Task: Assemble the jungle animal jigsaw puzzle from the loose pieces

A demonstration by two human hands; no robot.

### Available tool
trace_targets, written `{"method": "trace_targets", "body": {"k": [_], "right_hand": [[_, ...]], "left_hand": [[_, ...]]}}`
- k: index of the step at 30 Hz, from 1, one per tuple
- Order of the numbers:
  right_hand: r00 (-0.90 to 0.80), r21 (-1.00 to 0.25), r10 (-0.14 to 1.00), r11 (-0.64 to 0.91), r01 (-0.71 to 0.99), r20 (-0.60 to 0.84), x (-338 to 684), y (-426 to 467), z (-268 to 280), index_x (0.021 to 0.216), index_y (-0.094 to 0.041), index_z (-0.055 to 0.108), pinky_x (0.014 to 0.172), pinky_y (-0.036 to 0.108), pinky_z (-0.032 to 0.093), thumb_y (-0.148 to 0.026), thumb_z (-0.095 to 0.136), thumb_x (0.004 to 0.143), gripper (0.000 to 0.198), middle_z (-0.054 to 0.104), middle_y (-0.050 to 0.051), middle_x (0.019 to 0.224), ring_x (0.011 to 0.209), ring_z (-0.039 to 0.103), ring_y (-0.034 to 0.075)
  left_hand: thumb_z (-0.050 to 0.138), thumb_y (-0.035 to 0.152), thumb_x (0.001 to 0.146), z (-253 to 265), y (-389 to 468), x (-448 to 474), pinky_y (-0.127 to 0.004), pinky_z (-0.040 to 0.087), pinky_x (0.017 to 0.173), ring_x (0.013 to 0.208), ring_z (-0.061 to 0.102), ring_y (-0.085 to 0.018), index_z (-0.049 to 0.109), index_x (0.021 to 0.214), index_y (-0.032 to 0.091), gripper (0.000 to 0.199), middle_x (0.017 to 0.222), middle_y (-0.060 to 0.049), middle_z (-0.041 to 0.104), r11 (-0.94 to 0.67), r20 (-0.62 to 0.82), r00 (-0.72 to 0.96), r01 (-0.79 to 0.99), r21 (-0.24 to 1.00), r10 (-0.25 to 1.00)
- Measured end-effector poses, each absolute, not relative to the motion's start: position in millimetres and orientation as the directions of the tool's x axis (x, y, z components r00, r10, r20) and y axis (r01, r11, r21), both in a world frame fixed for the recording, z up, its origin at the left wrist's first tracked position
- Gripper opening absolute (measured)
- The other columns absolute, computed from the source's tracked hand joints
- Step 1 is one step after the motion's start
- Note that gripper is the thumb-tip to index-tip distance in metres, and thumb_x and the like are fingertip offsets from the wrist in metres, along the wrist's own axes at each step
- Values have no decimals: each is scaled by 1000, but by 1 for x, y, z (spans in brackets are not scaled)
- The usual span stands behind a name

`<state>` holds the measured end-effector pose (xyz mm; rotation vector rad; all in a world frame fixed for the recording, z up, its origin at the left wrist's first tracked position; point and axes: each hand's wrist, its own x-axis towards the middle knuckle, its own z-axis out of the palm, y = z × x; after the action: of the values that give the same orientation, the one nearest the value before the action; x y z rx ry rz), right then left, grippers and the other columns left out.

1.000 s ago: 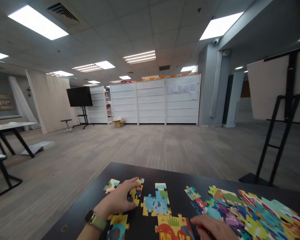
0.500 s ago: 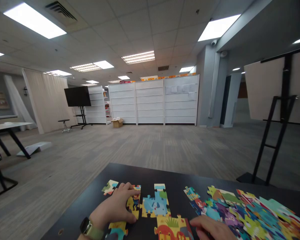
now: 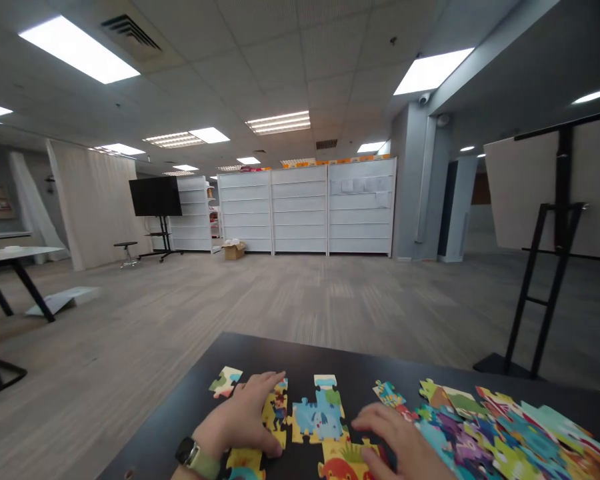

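My left hand (image 3: pixel 245 417) lies on the black table with thumb and fingers spread around a strip of joined jigsaw pieces (image 3: pixel 276 415), which it partly covers. To the right of the strip is a joined section with a blue elephant (image 3: pixel 320 420). My right hand (image 3: pixel 397 437) is open, its fingers apart over the right side of a section with a red-orange lion (image 3: pixel 340 467). Whether those fingers touch it, I cannot tell. A yellow and teal piece (image 3: pixel 246 463) lies below my left hand, and a loose piece (image 3: pixel 226 381) lies beyond it.
A heap of mixed jigsaw pieces (image 3: pixel 500 433) covers the table's right side. A teal patterned piece (image 3: pixel 389 393) lies left of the heap. The black table's (image 3: pixel 260 350) far edge faces a carpeted floor. A stand with a board (image 3: pixel 525 193) rises at right.
My right hand has moved left and away from me, from beside the lion section to over its right part. The left hand stays around the strip. The view has shifted slightly.
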<state>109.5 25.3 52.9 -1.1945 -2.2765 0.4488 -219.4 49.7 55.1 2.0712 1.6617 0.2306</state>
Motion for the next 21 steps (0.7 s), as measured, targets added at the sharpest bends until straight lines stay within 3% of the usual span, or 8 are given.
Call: {"method": "trace_targets", "body": {"k": [4, 7, 10, 13, 17, 21], "right_hand": [[-474, -512, 879, 435, 741, 60, 50, 38, 62, 145, -13, 60, 123, 48, 32, -34, 72, 75, 74, 44, 22, 160, 150, 39, 37], [-474, -480, 880, 401, 780, -35, 23, 49, 61, 153, -14, 50, 124, 59, 20, -38, 81, 65, 96, 33, 25, 165, 155, 24, 43], [-491, -470, 871, 424, 774, -23, 17, 57, 58, 146, -19, 60, 123, 63, 17, -42, 81, 68, 83, 43, 21, 161, 153, 30, 43], [-493, -468, 870, 444, 764, 19, 23, 62, 56, 140, -21, 66, 124, 52, 24, -42, 76, 76, 68, 48, 17, 159, 152, 34, 39], [-488, -446, 869, 470, 762, 81, 31, 67, 54, 138, -20, 68, 122, 45, 31, -40, 75, 79, 63, 55, 16, 153, 147, 43, 37], [-507, -417, 844, 529, 739, 172, 31, 70, 48, 130, -23, 73, 114, 42, 41, -37, 77, 78, 54, 66, 13, 142, 134, 58, 36]], "left_hand": [[88, 44, 52, 56, 49, -217, -56, 23, 126, 151, 30, -40, 35, 159, 22, 121, 164, -15, 35, -172, -130, 255, 875, 452, 958], [87, 45, 52, 57, 47, -216, -55, 27, 124, 148, 34, -40, 38, 158, 22, 119, 162, -15, 38, -188, -117, 264, 878, 440, 957], [87, 45, 50, 56, 46, -216, -56, 31, 121, 142, 40, -41, 42, 156, 22, 118, 156, -15, 44, -198, -98, 263, 883, 425, 960], [87, 45, 47, 53, 47, -216, -58, 33, 119, 136, 43, -43, 48, 153, 23, 115, 148, -15, 49, -200, -91, 259, 887, 415, 962], [87, 42, 44, 48, 47, -213, -58, 35, 117, 132, 45, -44, 56, 146, 23, 108, 141, -15, 51, -214, -94, 273, 889, 404, 957], [80, 39, 53, 45, 48, -210, -58, 38, 113, 128, 48, -43, 60, 139, 28, 89, 137, -12, 51, -220, -94, 272, 902, 373, 958]]}}
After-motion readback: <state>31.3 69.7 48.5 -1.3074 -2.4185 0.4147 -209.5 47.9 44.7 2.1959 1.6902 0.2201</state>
